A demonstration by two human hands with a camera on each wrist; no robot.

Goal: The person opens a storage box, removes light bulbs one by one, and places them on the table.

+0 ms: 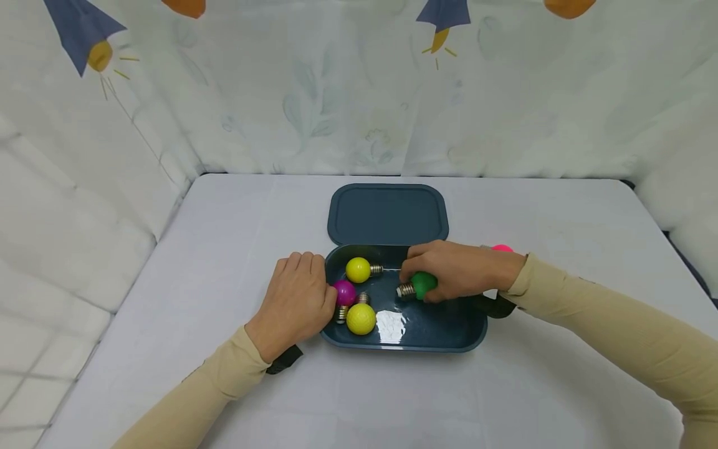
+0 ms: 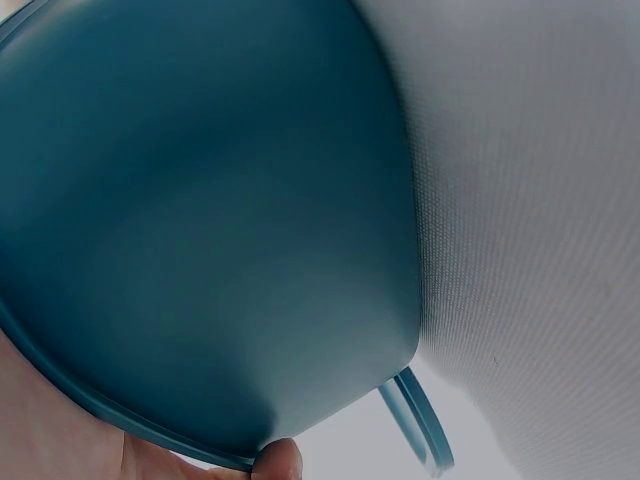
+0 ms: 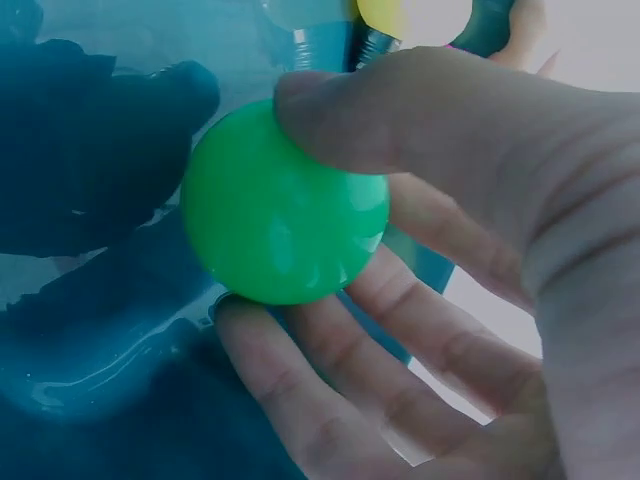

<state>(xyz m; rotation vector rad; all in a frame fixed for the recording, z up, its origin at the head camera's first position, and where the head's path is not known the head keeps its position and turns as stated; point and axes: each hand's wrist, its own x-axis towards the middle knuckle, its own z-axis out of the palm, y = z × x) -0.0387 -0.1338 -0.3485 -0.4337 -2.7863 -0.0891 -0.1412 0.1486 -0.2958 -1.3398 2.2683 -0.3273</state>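
A dark blue plastic box lies on the white table. My left hand grips its left rim; in the left wrist view a fingertip shows at the rim. Over the right half of the box, my right hand holds a green light bulb by its globe, its metal screw base pointing left. The right wrist view shows the thumb and fingers around the green globe. Inside the box, on the left, lie a yellow bulb, a magenta bulb and another yellow bulb.
Directly behind the box lies a flat dark blue lid. Something bright pink is partly hidden behind my right wrist. Patterned white cloth hangs behind the table and along its sides.
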